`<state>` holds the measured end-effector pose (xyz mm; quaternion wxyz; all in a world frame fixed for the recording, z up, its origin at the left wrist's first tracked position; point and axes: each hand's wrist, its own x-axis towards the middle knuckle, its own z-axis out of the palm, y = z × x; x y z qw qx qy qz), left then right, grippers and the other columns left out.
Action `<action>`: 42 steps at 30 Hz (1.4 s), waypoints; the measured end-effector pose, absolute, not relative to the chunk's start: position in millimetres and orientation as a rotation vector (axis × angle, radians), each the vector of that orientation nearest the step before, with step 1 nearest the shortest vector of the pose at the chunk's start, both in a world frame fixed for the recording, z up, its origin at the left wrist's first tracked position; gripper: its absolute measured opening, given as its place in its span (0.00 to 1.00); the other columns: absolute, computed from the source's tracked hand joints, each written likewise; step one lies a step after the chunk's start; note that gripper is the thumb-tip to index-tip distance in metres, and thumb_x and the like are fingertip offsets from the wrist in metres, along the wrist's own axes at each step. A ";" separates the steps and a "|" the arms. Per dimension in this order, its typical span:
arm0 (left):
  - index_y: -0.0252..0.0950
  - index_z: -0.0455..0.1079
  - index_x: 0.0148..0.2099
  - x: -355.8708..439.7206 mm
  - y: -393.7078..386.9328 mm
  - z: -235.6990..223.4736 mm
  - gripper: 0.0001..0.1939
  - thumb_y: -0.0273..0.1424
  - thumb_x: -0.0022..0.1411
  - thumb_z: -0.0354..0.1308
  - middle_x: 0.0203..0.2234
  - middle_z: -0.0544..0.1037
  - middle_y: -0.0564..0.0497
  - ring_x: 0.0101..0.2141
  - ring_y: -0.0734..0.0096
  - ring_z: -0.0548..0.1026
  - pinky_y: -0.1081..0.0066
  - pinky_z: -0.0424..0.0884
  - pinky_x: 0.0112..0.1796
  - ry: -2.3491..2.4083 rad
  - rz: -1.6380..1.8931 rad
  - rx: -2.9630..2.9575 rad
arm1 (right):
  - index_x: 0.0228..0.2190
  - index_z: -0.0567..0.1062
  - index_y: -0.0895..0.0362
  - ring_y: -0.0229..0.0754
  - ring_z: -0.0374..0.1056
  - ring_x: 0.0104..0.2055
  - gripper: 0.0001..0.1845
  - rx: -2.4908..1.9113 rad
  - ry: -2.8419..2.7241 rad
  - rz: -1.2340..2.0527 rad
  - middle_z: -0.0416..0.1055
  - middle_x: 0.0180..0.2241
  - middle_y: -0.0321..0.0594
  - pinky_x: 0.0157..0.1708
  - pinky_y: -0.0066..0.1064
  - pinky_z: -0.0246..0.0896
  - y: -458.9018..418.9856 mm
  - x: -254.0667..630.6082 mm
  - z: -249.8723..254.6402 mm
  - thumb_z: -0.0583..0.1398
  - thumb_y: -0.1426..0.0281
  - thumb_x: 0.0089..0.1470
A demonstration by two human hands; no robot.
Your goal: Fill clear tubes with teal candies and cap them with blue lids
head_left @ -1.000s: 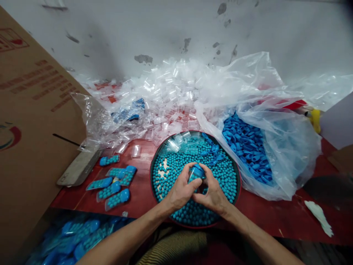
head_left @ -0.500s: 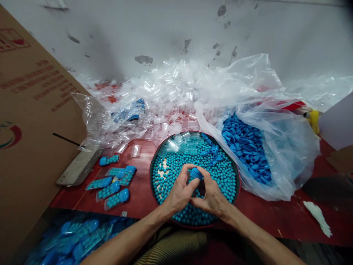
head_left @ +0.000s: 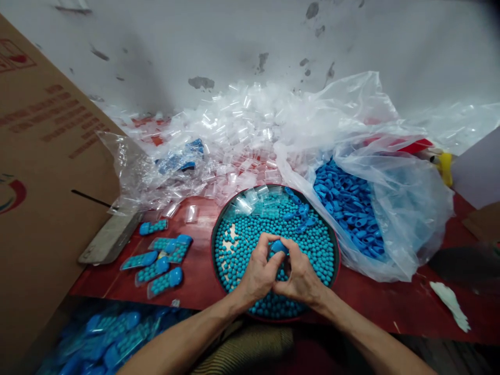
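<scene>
My left hand and my right hand meet over a round dark tray full of small teal balls. Both hands are closed together on one small container with a blue cap; most of the container is hidden by my fingers. Clear empty containers and loose blue caps lie at the tray's far side. Several filled, capped containers lie on the red table left of the tray.
A clear bag of blue caps sits right of the tray. A heap of clear plastic containers lies behind it against the white wall. A cardboard box stands at left. A bin of filled containers is below the table edge.
My hands have closed more tightly round the capped container and pressed the blue cap lower between my fingers. Nothing else has moved.
</scene>
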<state>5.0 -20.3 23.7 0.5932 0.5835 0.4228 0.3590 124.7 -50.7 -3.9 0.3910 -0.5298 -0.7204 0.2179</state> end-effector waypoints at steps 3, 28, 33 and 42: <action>0.36 0.55 0.43 3.4 -16.6 21.5 0.13 0.30 0.55 0.49 0.25 0.64 0.56 0.26 0.78 0.64 0.77 0.62 0.29 0.922 0.753 1.257 | 0.49 0.52 0.59 0.42 0.67 0.32 0.37 -1.378 -1.771 0.767 0.65 0.37 0.45 0.29 0.32 0.65 -50.2 124.8 1.4 0.61 0.71 0.36; 0.35 0.61 0.39 -10.0 -8.0 33.9 0.10 0.29 0.53 0.52 0.26 0.65 0.56 0.25 0.79 0.62 0.77 0.60 0.27 0.906 0.633 1.407 | 0.39 0.68 0.56 0.33 0.61 0.25 0.11 -1.268 -1.616 1.052 0.63 0.27 0.35 0.27 0.25 0.61 -32.1 150.9 30.8 0.51 0.69 0.54; 0.35 0.58 0.41 -9.9 -9.1 32.9 0.10 0.31 0.55 0.50 0.24 0.65 0.57 0.19 0.83 0.59 0.80 0.57 0.21 0.860 0.593 1.325 | 0.40 0.68 0.56 0.32 0.63 0.25 0.12 -1.166 -1.579 1.224 0.63 0.30 0.36 0.28 0.26 0.62 -31.9 153.0 32.4 0.52 0.68 0.53; 0.37 0.52 0.51 -8.8 -16.6 38.0 0.21 0.26 0.55 0.50 0.29 0.71 0.54 0.27 0.75 0.69 0.74 0.63 0.32 0.876 0.653 1.458 | 0.35 0.70 0.56 0.34 0.65 0.27 0.10 -1.201 -1.456 1.307 0.63 0.28 0.34 0.29 0.27 0.64 -35.0 153.5 32.9 0.54 0.66 0.51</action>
